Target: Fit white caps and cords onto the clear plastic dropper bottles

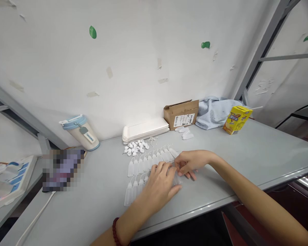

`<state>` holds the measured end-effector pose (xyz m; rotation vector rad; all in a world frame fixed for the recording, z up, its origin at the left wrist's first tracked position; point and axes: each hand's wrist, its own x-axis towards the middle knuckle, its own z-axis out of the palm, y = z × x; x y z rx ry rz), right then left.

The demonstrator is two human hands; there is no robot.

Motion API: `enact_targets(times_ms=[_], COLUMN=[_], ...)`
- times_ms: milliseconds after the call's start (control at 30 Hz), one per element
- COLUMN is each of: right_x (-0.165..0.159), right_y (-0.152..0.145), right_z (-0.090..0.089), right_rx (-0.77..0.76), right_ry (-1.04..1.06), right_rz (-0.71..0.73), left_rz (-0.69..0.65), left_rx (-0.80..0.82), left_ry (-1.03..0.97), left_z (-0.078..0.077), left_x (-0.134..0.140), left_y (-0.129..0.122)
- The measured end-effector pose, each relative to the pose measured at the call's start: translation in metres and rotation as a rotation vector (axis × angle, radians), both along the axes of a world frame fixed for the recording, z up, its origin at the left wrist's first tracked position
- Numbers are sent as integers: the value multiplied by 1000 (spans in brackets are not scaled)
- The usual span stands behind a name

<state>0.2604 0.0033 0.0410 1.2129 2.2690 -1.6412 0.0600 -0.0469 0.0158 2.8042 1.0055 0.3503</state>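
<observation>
Small translucent plastic tubes, most with thin curved strands at their tops, lie side by side in two rows. The back row of tubes (144, 164) reaches toward my right hand; the front row of tubes (132, 191) runs under my left hand. My left hand (159, 188) rests palm down over the front row, thumb and fingers apart, covering some tubes. At the right end of the rows, my right hand (191, 163) has its fingers curled together close to the left fingertips. What its fingertips hold, if anything, is hidden. White small caps (136, 147) lie in a pile behind the rows.
Behind stand white trays (146, 131), a cardboard box (183, 115) with loose tubes (187, 135) before it, a pale blue cloth (213, 111) and a yellow drink carton (236, 119). At left are a cup (82, 133), a blurred object (64, 170) with a cable, and a power strip (12, 181).
</observation>
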Motion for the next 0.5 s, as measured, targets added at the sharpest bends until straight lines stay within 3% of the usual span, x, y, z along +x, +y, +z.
enact_targets(times_ms=[500], right_x=[4], right_y=[-2], right_z=[5], right_rx=[-3], right_ry=[64], right_rz=[-56], left_rz=[73], left_rx=[-63], left_ry=[-148], left_z=[5], left_x=[-5], left_y=[6])
